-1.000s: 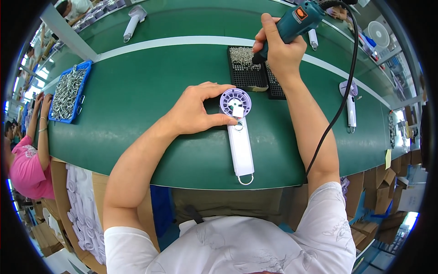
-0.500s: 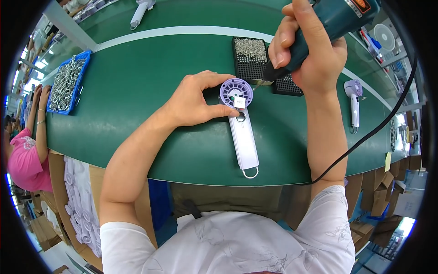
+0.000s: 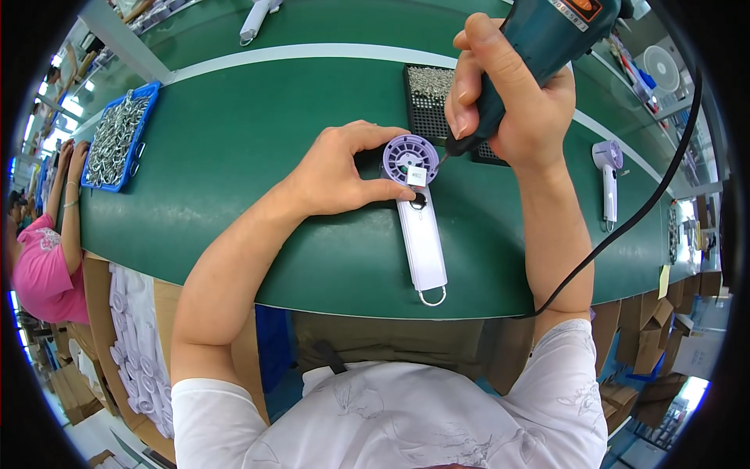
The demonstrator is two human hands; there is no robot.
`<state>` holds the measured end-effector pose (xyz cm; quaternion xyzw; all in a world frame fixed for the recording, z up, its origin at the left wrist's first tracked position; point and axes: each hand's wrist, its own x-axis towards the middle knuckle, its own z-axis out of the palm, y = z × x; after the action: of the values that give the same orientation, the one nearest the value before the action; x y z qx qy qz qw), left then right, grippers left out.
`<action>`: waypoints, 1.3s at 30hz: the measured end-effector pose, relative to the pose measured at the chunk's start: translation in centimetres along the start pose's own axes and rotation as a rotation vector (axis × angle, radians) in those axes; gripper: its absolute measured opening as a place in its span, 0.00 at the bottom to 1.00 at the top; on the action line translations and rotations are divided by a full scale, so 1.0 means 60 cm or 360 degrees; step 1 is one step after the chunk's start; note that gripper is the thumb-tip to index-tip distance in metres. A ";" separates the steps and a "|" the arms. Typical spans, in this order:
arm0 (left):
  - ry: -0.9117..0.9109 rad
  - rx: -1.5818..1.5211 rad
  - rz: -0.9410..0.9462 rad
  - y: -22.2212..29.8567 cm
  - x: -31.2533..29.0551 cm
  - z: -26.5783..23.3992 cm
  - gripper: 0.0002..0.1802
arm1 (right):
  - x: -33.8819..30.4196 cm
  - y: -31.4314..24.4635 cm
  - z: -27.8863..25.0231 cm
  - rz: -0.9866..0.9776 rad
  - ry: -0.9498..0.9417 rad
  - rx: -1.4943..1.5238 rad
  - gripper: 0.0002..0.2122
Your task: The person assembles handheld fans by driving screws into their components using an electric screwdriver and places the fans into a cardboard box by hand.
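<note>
Thumb and fingers of my left hand (image 3: 332,172) grip the round purple head of a white handheld fan (image 3: 423,242), which lies on the green table with its handle and wrist loop toward me. A small white tag or block (image 3: 416,177) sits on the fan's head. My right hand (image 3: 531,109) is wrapped round a dark green electric screwdriver (image 3: 558,35), held tilted with its bit beside the right edge of the fan's head. Whether the bit touches the fan, I cannot tell. A black cable runs from the tool past my right forearm.
Behind the fan stands a black perforated tray (image 3: 428,105) of small screws, with a second dark tray (image 3: 488,154) partly hidden by my right hand. A blue bin (image 3: 117,141) at left holds metal loops. Another fan (image 3: 608,180) lies at right. A person in pink (image 3: 51,266) is at far left.
My right hand has brought the screwdriver left and slightly down, its bit now lower beside the fan's head. The fan has shifted slightly right in my left hand. A fan at the far edge has moved right.
</note>
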<state>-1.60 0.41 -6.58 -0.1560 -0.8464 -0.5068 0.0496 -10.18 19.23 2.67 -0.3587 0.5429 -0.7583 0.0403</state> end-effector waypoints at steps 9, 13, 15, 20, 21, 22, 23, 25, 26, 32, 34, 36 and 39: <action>0.0120 0.0047 0.0101 -0.005 -0.001 -0.007 0.35 | -0.008 0.014 0.013 0.0257 -0.0410 -0.0164 0.06; 0.0107 -0.0070 0.0187 -0.004 -0.001 -0.001 0.27 | -0.027 0.040 -0.008 0.0309 -0.0494 0.0246 0.06; 0.0049 -0.0140 0.0158 0.001 0.002 0.004 0.34 | -0.026 0.039 -0.020 0.0285 -0.0543 0.0291 0.07; 0.0006 -0.0150 0.0082 0.000 -0.006 -0.003 0.35 | -0.019 0.050 -0.018 0.0231 -0.0662 0.0394 0.11; 0.0016 -0.0142 0.0082 -0.001 -0.007 -0.004 0.35 | -0.017 0.051 -0.018 0.0226 -0.0673 0.0398 0.11; 0.0015 -0.0154 0.0076 -0.002 -0.007 -0.003 0.35 | -0.017 0.053 -0.017 0.0231 -0.0672 0.0400 0.11; 0.0012 -0.0168 0.0079 -0.002 -0.004 -0.002 0.35 | -0.016 0.051 -0.019 0.0232 -0.0669 0.0394 0.12; 0.0013 -0.0162 0.0085 -0.001 0.000 -0.002 0.35 | -0.012 0.050 -0.022 0.0225 -0.0675 0.0401 0.12; 0.0011 -0.0159 0.0080 -0.002 0.001 -0.001 0.35 | -0.011 0.051 -0.024 0.0226 -0.0677 0.0416 0.12; 0.0101 -0.0205 0.0178 -0.009 0.002 0.001 0.31 | -0.007 0.053 -0.025 0.0227 -0.0697 0.0437 0.12; 0.0087 -0.0190 0.0147 -0.009 -0.001 0.003 0.31 | -0.013 0.051 -0.024 0.0204 -0.0725 0.0456 0.12; -0.0033 -0.0162 0.0093 -0.005 -0.004 -0.003 0.31 | -0.015 0.045 -0.027 0.0095 -0.0816 0.0479 0.13; 0.0035 -0.0107 0.0110 -0.006 -0.018 0.002 0.30 | -0.025 -0.015 -0.021 -0.0086 -0.0871 0.0426 0.21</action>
<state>-0.69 0.16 -7.20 -0.1811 -0.8224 -0.5347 0.0711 -9.49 21.29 2.50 -0.5556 0.3974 -0.6990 0.2116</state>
